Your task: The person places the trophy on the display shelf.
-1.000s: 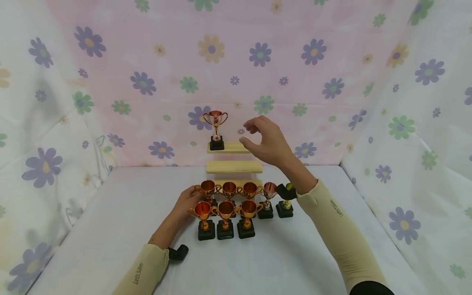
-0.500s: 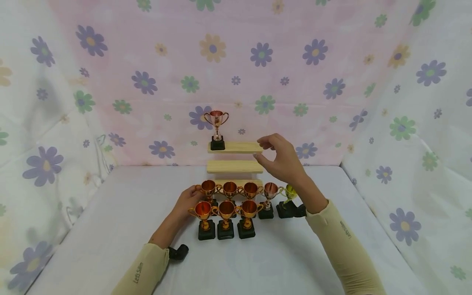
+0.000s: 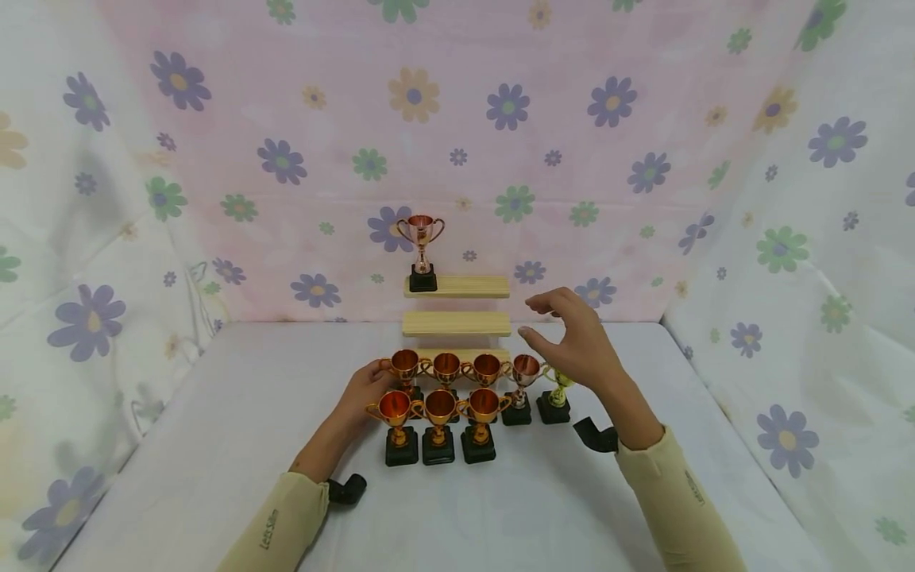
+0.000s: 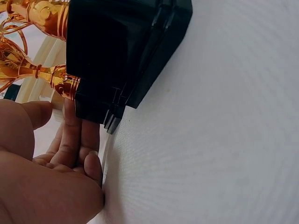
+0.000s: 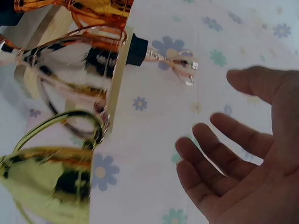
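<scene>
My left hand [image 3: 363, 396] rests at the left end of the back row, beside the leftmost orange-gold trophy cup [image 3: 405, 364]. In the left wrist view its fingers [image 4: 71, 135] reach loosely to a trophy's black base [image 4: 91, 100], the thumb standing apart. Hovering right of the shelves, my right hand [image 3: 577, 342] holds nothing, thumb and fingers spread. Below and left of it stand a yellow-gold trophy [image 3: 556, 395] and a rose-gold trophy [image 3: 525, 369], both upright. Another rose-gold trophy [image 3: 422, 230] stands at the left of the top wooden shelf [image 3: 472, 287].
Three orange-gold trophies form a front row, including a middle one [image 3: 439, 405]. Behind the back row rise a middle shelf [image 3: 456, 323] and a lower shelf partly hidden by cups. Flowered cloth [image 3: 314, 199] hangs around the white table [image 3: 286, 357].
My right hand has drawn away from the top shelf, moving right and down with nothing in it. My left hand and the trophies have stayed in place.
</scene>
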The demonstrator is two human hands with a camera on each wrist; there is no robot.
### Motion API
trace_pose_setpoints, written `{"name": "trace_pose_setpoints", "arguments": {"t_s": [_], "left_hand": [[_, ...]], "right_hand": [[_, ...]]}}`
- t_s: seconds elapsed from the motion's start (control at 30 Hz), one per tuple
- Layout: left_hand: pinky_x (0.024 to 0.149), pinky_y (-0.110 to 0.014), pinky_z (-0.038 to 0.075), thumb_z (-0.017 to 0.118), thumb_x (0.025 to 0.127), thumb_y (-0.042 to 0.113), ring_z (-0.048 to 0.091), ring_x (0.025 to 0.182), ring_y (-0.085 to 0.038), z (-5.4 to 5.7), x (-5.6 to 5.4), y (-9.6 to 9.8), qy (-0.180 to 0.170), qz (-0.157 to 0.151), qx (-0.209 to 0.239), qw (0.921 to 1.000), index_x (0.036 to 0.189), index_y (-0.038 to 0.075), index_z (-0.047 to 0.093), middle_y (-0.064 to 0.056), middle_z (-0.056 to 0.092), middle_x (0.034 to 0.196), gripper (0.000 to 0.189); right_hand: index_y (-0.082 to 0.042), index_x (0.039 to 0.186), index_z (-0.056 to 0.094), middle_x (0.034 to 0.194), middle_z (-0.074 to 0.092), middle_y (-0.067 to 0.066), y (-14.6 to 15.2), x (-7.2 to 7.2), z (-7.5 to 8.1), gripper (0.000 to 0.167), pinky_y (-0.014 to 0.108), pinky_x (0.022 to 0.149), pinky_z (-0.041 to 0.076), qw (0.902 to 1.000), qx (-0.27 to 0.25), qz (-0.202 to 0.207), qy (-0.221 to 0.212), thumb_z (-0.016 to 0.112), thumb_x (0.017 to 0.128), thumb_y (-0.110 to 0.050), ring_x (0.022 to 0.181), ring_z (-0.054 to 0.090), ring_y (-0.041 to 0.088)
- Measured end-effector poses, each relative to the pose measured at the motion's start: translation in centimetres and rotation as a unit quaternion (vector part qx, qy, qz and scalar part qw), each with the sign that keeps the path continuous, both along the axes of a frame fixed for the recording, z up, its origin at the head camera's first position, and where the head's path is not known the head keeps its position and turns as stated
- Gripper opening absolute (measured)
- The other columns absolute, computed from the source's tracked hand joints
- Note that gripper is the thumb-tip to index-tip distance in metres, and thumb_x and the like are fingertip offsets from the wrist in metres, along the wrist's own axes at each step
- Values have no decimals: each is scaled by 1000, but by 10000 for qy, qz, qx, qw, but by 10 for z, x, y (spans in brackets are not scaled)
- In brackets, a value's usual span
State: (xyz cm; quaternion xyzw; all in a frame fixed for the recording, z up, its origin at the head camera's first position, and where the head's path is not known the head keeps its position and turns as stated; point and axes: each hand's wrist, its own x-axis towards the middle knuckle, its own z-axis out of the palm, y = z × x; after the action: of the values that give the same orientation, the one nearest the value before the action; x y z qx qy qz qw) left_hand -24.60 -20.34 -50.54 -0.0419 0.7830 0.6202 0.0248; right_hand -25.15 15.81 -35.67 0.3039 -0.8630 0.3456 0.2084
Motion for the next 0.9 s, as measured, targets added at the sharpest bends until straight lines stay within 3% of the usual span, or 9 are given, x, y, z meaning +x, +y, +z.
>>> {"name": "trace_pose_setpoints", "arguments": {"t_s": [0.2, 0.47, 0.57, 0.77, 0.9], "left_hand": [[104, -42, 50, 56, 109, 24, 69, 116, -26, 0, 1, 0, -6, 37, -13, 10000, 126, 1, 64, -17, 76, 125, 29], [111, -51, 46, 55, 110, 25, 66, 124, -33, 0, 3, 3, -60, 7, -9, 10000, 127, 1, 63, -18, 74, 128, 30], [110, -50, 46, 55, 110, 26, 66, 124, -32, 0, 3, 3, -69, 13, -79, 9999, 126, 2, 64, -17, 75, 127, 30], [113, -51, 44, 54, 110, 24, 64, 127, -33, 2, 3, 2, -70, 17, -24, 10000, 128, 2, 64, -17, 74, 128, 30], [110, -48, 47, 54, 110, 26, 65, 123, -32, 4, 3, 2, -60, -2, -150, 9999, 128, 3, 64, -16, 75, 126, 30]], "right_hand": [[-10, 130, 69, 128, 66, 6, 20, 2, -10, 42, 54, 99, 51, 9991, 237, 326, -148, 84, 92, -16, 116, 61, 29], [-15, 140, 63, 139, 63, 2, 42, 0, -23, 59, 55, 103, 49, 9923, 580, 1029, -379, 89, 88, -16, 122, 61, 24], [-15, 142, 62, 141, 62, 2, 48, -1, -25, 60, 55, 105, 49, 9903, 685, 1097, -501, 89, 88, -18, 126, 60, 26], [-17, 148, 56, 146, 57, 4, 61, -4, -28, 71, 58, 111, 45, 9810, 880, 1196, -1249, 90, 86, -16, 135, 55, 29], [-15, 150, 54, 146, 55, 6, 70, -4, -29, 75, 59, 113, 43, 9763, 1052, 1143, -1509, 90, 85, -12, 136, 53, 30]]}}
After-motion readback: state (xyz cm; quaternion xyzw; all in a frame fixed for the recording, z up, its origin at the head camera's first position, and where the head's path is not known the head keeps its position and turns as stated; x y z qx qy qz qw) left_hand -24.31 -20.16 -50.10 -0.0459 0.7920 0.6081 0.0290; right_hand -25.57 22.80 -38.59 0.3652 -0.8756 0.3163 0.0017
